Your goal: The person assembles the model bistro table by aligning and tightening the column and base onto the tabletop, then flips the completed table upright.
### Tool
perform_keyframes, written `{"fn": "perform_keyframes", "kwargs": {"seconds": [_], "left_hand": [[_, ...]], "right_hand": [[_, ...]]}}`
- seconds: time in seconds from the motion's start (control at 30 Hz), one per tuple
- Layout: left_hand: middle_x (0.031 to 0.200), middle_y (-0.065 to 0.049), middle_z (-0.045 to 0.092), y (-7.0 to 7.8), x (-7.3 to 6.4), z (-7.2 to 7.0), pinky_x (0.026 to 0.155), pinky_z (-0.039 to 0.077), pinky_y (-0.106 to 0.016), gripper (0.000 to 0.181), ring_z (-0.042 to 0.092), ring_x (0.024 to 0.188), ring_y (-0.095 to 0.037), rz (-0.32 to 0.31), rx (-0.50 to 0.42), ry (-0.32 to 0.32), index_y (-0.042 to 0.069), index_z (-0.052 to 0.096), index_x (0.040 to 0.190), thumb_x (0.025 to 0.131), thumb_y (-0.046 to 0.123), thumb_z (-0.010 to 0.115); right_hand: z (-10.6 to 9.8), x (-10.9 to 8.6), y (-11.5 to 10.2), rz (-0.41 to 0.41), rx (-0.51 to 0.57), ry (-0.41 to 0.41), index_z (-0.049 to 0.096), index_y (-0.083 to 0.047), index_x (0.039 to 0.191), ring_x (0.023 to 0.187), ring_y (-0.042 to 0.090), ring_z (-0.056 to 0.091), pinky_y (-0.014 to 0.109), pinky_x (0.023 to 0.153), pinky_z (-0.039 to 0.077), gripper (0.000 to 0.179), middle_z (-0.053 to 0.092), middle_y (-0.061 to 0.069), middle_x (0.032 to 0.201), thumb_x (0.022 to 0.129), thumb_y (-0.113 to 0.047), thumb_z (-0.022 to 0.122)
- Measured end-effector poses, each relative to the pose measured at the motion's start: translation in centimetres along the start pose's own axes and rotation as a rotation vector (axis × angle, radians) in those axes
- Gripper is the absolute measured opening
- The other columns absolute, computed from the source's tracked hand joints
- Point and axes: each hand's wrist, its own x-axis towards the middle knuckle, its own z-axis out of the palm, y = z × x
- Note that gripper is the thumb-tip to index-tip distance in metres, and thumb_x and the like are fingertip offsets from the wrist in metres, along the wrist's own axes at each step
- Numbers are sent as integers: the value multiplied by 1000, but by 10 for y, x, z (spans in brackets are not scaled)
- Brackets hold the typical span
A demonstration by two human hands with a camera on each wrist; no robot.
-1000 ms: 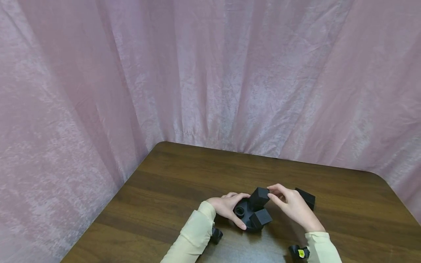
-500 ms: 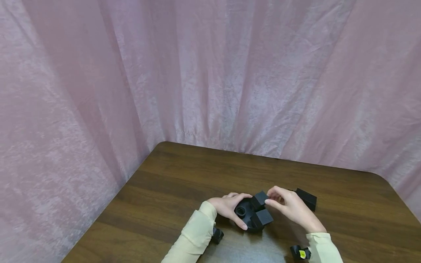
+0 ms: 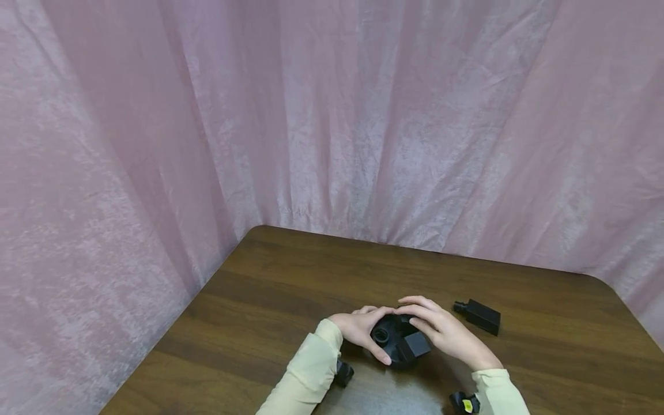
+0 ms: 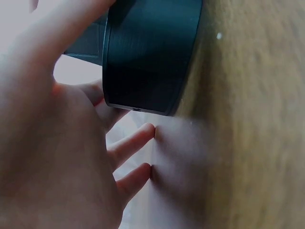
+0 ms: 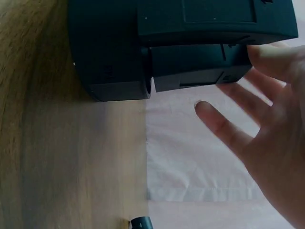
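A round black base (image 3: 392, 341) stands on the table, with a ring-shaped socket (image 3: 381, 335) showing on its left side. My left hand (image 3: 360, 331) grips the base's rim, thumb in front and fingers behind. Two black rectangular blocks stand up from the base. The nearer block (image 3: 417, 344) is untouched at the front right. My right hand (image 3: 438, 328) holds the far block (image 5: 195, 67) by its top, thumb and fingers around it, and mostly hides it in the head view. In the left wrist view the base's smooth side wall (image 4: 147, 57) sits close over the table.
Another black block (image 3: 482, 317) with a threaded neck lies on its side to the right of my right hand. The brown wooden table (image 3: 311, 271) ends at a pink curtain (image 3: 332, 127) behind and at the left. Wrist cameras sit under both forearms.
My right hand has moved left and inward over the far block, its fingers reaching across the top. The far block has turned and sunk lower; the left hand stays on the base.
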Motion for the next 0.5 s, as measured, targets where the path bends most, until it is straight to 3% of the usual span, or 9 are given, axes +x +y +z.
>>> {"fn": "perform_keyframes", "kwargs": {"seconds": [0.2,0.5], "left_hand": [[140,9,26,-2,2,4,96,32,-45,90,24,130,-17,1,-3,4,48,16,134,65,55,72],[140,6,27,-3,5,3,97,31,-45,93,23,130,-18,-8,-1,3,46,16,136,63,55,73]], "right_hand": [[2,-2,1,125,61,2,54,-30,120,108,9,45,32,83,45,31,50,-13,115,90,-32,50],[6,3,6,208,167,26,52,-29,121,82,8,57,23,68,46,42,52,-8,104,82,-41,58]]}}
